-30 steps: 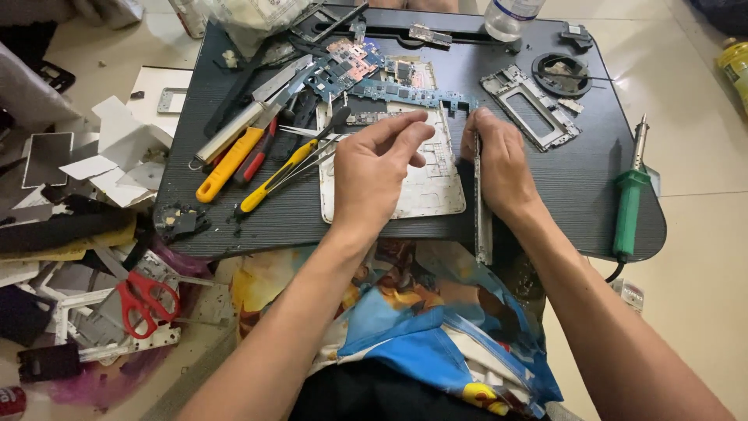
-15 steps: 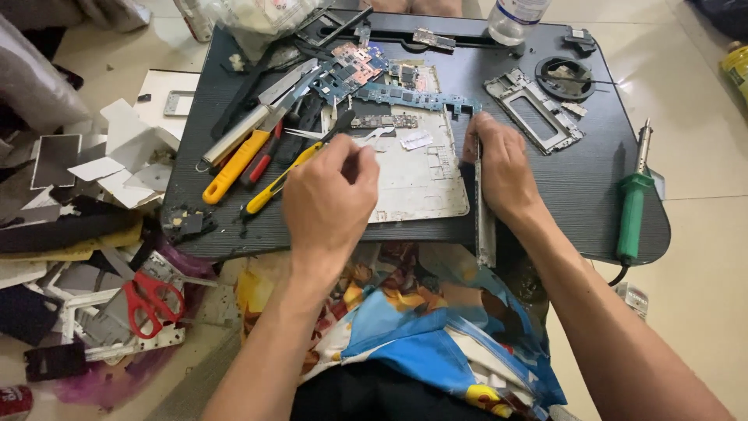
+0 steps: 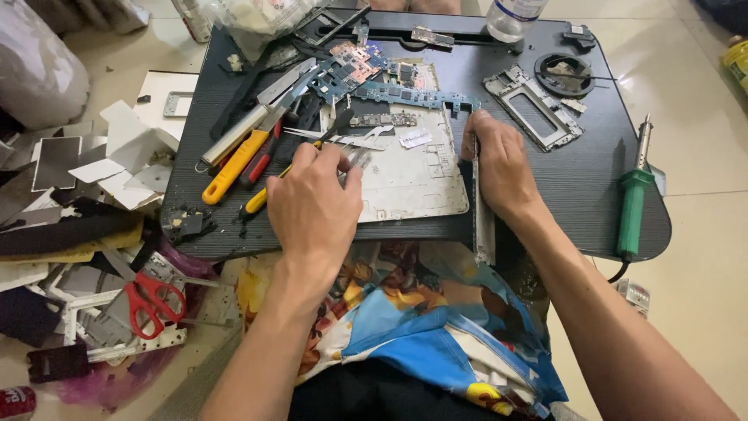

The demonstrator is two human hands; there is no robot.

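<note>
Pale tiled floor surrounds a low black wood-grain table (image 3: 592, 179) set over the person's lap, which is covered by a bright printed cloth (image 3: 405, 312). On the floor at near left lie red-handled scissors (image 3: 148, 300) among grey metal frames and torn white cardboard pieces (image 3: 117, 156); a red-labelled can end (image 3: 15, 401) shows at the bottom left corner.

Left hand (image 3: 315, 206) rests palm down on the near left part of a flat silver-grey metal device back plate (image 3: 413, 175), fingers curled over a pair of thin steel tweezers (image 3: 354, 142); whether the fingers grip the tweezers cannot be told. Right hand (image 3: 499, 164) presses on the plate's right edge, fingers closed around a narrow grey side strip (image 3: 483, 226) standing on edge.

Left of the plate lie a yellow-handled utility knife (image 3: 234, 168) and a yellow-and-black screwdriver (image 3: 257, 203). A green-handled soldering iron (image 3: 633, 203) lies at the table's right edge. Farther back sit blue-green circuit boards (image 3: 413, 97), a rectangular grey metal frame (image 3: 534, 109), a black round tape reel (image 3: 565, 74), and a clear plastic bottle with a white-and-blue label (image 3: 514, 15).
</note>
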